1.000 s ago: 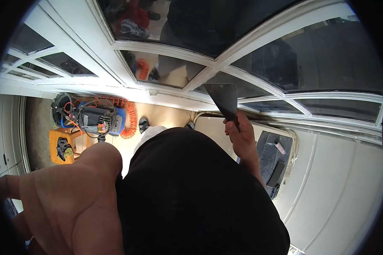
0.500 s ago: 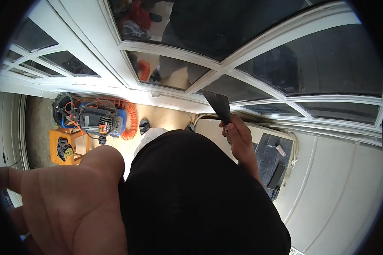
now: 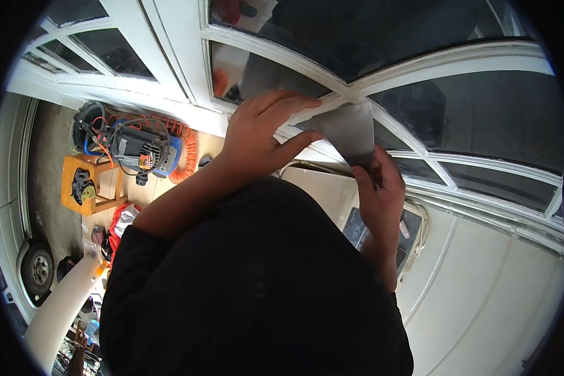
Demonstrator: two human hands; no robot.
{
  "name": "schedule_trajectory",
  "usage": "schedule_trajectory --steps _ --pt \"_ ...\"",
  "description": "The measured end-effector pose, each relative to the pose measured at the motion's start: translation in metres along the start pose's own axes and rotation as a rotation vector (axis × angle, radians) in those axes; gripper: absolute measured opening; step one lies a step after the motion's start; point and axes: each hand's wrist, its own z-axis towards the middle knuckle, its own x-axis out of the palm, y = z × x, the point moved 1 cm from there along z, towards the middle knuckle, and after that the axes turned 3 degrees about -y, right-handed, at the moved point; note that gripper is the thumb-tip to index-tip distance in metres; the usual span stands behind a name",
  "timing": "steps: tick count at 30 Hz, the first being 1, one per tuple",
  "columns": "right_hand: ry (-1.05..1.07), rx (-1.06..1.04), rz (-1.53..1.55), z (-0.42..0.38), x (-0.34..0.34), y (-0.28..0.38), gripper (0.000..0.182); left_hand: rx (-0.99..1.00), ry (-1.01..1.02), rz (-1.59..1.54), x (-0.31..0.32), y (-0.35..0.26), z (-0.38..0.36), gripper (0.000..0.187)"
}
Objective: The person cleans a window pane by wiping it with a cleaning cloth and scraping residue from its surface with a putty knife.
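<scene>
A putty knife (image 3: 351,133) with a broad flat metal blade stands out from my right hand (image 3: 383,187). My right fingers and thumb are closed around its handle, which they mostly cover. To the left of the blade is my left hand (image 3: 260,130), holding nothing. Its fingers and thumb are stretched apart, with their tips close to the blade's left edge in this view. Behind both hands runs the white window frame (image 3: 356,94) with dark glass panes (image 3: 332,37).
On the floor at left stand a blue-and-black machine (image 3: 141,147) with an orange coiled hose (image 3: 187,153), a black bucket (image 3: 84,122) and a wooden stool (image 3: 69,182). A dark panel (image 3: 352,230) lies below my right hand. A vehicle wheel (image 3: 39,268) shows at lower left.
My left hand has moved from low in front of the camera up beside the putty knife. My right hand has shifted right, and the blade now faces the camera more broadly.
</scene>
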Motion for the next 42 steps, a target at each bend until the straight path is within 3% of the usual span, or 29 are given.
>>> schedule_trajectory --steps 1,4,5,6,8,9,12,15,19,21,24,42 --pt "-0.044 -0.009 -0.014 0.008 -0.002 0.009 0.041 -0.109 0.028 -0.16 0.007 0.004 0.0 0.036" --pt "-0.107 0.025 -0.179 0.028 -0.005 0.04 0.033 -0.169 0.054 -0.166 0.019 0.015 0.001 0.043" --pt "-0.14 -0.073 -0.269 0.032 -0.005 0.039 0.028 -0.026 -0.01 0.076 0.018 0.012 0.002 0.046" --pt "-0.13 -0.085 -0.273 0.037 -0.006 0.043 0.028 -0.032 -0.025 0.078 0.018 0.012 0.001 0.046" --pt "-0.198 -0.162 -0.53 0.047 -0.007 0.053 0.029 0.293 -0.14 0.278 0.02 0.01 -0.003 0.051" --pt "-0.183 -0.195 -0.582 0.051 -0.008 0.052 0.036 0.318 -0.102 0.371 0.026 0.011 -0.007 0.063" --pt "-0.11 -0.206 -0.769 0.06 -0.01 0.064 0.044 0.225 0.039 0.482 0.033 0.006 -0.008 0.076" --pt "-0.142 -0.35 -0.818 0.067 -0.01 0.061 0.05 0.207 0.07 0.534 0.04 0.009 -0.012 0.087" --pt "-0.154 -0.39 -0.844 0.07 -0.008 0.058 0.048 0.189 0.043 0.548 0.043 0.006 -0.01 0.09" --pt "-0.204 -0.44 -0.817 0.071 -0.006 0.055 0.061 0.159 0.049 0.509 0.044 0.003 -0.008 0.089" --pt "-0.216 -0.467 -0.821 0.072 -0.005 0.053 0.061 0.131 0.051 0.494 0.045 0.001 -0.005 0.09" --pt "-0.214 -0.477 -0.802 0.076 -0.002 0.054 0.058 0.108 0.06 0.44 0.05 0.001 -0.003 0.091"
